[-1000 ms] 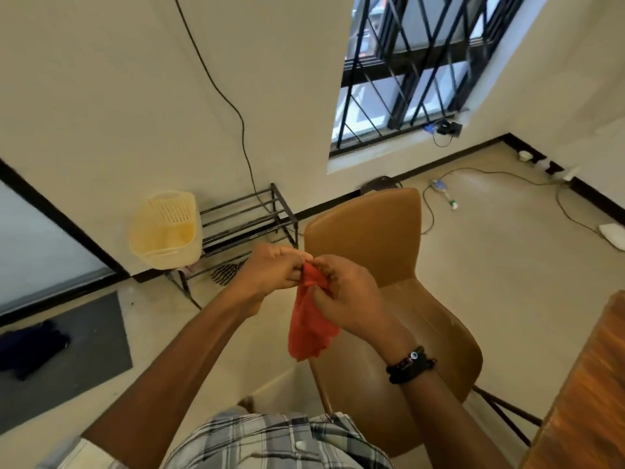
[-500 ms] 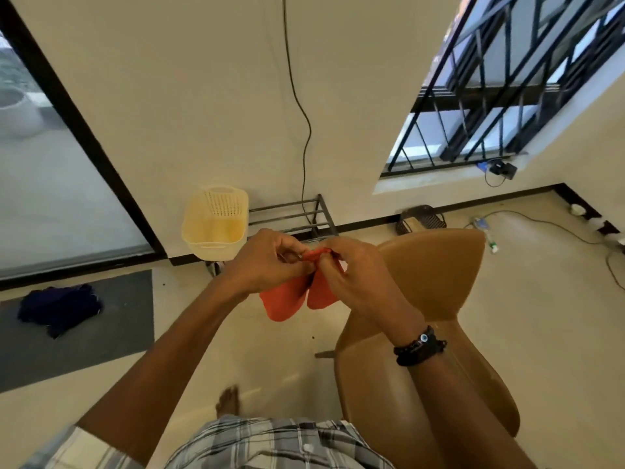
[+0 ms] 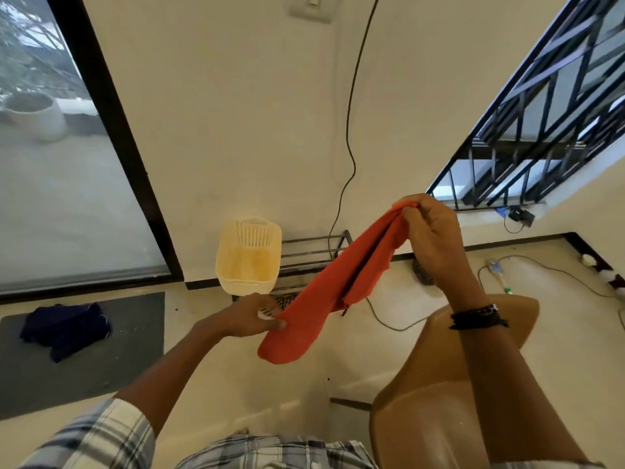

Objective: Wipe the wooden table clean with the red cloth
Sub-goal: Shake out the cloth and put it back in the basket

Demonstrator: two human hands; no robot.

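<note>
Left hand (image 3: 250,316) and right hand (image 3: 433,242) pinch the stretched red cloth (image 3: 321,299).

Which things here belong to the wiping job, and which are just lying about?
Job: cloth, held between left hand and right hand. The table is out of view.
Lying about: basket, chair, rack, mat, dark bundle on the mat.

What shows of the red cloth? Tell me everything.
The red cloth is thin, soft orange-red fabric, doubled lengthwise with a dark gap between its layers and a ragged edge. It is held in the air, stretched slantwise: the right hand pinches its upper end, the left hand its lower part, below which a rounded end droops.
</note>
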